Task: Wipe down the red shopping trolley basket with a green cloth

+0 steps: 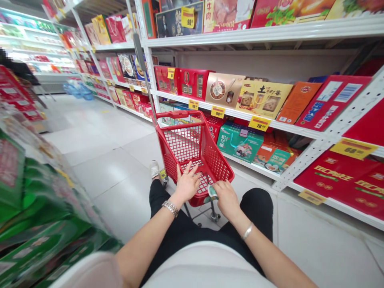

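A red plastic shopping cart basket [217,160] with mesh sides stands between my knees, and no goods show inside it. Over its near left end, my left hand [187,185] has its fingers spread, holding nothing; whether it touches the rim I cannot tell. My right hand [227,198] is at the near right corner of the basket, fingers curled. A small green-and-white item [212,192], its kind unclear, is pinched between thumb and fingers there. Below the basket, parts of the wheeled frame [214,217] show.
White shelves [228,38] on the right hold boxed goods with yellow price tags. A thin pole [149,88] rises by the basket's far left corner. Green packages [45,216] are stacked close on my left. A person [18,74] is far left beyond the tiled floor [117,168].
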{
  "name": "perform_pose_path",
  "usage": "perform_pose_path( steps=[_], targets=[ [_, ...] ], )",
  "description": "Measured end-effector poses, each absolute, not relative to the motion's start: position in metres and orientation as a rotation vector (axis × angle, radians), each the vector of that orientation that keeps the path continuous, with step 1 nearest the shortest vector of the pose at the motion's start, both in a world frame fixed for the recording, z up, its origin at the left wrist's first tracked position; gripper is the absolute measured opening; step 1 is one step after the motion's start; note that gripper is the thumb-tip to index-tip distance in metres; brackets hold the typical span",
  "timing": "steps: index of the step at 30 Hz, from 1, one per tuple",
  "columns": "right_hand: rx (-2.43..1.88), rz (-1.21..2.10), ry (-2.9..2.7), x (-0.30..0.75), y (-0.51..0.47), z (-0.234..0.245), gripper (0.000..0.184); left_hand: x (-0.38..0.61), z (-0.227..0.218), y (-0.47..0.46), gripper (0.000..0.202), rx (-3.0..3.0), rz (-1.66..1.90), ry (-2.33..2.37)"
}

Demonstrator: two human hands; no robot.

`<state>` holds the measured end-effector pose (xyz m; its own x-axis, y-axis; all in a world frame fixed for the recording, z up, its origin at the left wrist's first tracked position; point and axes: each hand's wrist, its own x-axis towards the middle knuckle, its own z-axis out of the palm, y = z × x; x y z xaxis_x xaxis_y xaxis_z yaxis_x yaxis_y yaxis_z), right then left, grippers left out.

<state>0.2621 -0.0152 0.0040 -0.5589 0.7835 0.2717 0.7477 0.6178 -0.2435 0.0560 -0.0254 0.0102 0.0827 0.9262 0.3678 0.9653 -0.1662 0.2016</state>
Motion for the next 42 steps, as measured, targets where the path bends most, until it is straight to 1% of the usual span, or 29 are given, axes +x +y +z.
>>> perform_pose_path(
  steps=[3, 5, 7, 10, 14, 16, 18, 20, 22, 24, 26, 27, 31, 33, 38, 42],
  targets=[
    [-1.172, 0.189, -2.496, 0.26, -0.027, 0.002, 0.058, 0.043, 0.011, -0.031, 0.036, -2.279, -0.572, -1.939],
    [-1.079, 0.339, -2.469, 0.262, -0.03, 0.001, 0.065, 0.034, 0.008, -0.035, 0.042, -2.279, -0.52, -1.95],
    [-0.975, 0.546, -2.372, 0.266, -0.028, 0.005, 0.069, 0.026, 0.004, -0.039, 0.052, -2.194, -0.524, -2.035],
    [-0.937, 0.718, -2.081, 0.264, -0.016, 0.023, 0.066, 0.017, -0.004, -0.043, 0.064, -1.936, -0.639, -2.247],
    [-0.882, 0.751, -1.76, 0.231, 0.002, 0.05, 0.053, 0.007, -0.012, -0.043, 0.064, -1.783, -0.75, -2.394],
    [-0.81, 0.762, -1.746, 0.208, 0.004, 0.05, 0.054, 0.003, -0.014, -0.042, 0.062, -1.791, -0.765, -2.415],
    [-0.759, 0.768, -1.879, 0.188, 0.0, 0.04, 0.058, -0.002, -0.015, -0.041, 0.058, -1.792, -0.781, -2.409],
    [-0.725, 0.753, -2.128, 0.177, -0.009, 0.025, 0.062, -0.005, -0.017, -0.04, 0.054, -1.767, -0.805, -2.394],
    [-0.716, 0.669, -2.388, 0.174, -0.022, 0.013, 0.062, -0.007, -0.02, -0.04, 0.053, -1.74, -0.827, -2.39],
    [-0.737, 0.507, -2.584, 0.174, -0.035, 0.01, 0.06, -0.009, -0.021, -0.04, 0.053, -1.726, -0.836, -2.397],
    [-0.775, 0.331, -2.718, 0.173, -0.044, 0.014, 0.065, -0.01, -0.021, -0.042, 0.053, -1.732, -0.835, -2.401],
    [-0.801, 0.258, -2.762, 0.172, -0.047, 0.018, 0.064, -0.011, -0.02, -0.043, 0.054, -1.738, -0.83, -2.404],
    [-0.914, 0.085, -2.848, 0.166, -0.051, 0.03, 0.039, -0.012, -0.012, -0.049, 0.056, -1.798, -0.741, -2.459],
    [-0.955, 0.065, -2.876, 0.169, -0.051, 0.03, 0.035, -0.013, -0.008, -0.051, 0.057, -1.823, -0.698, -2.483],
    [-1.077, 0.081, -2.902, 0.208, -0.043, 0.032, 0.039, -0.016, -0.001, -0.055, 0.058, -1.863, -0.618, -2.533],
    [-1.078, 0.176, -2.882, 0.254, -0.028, 0.038, 0.034, -0.02, -0.001, -0.056, 0.06, -1.905, -0.588, -2.532]
  ],
)
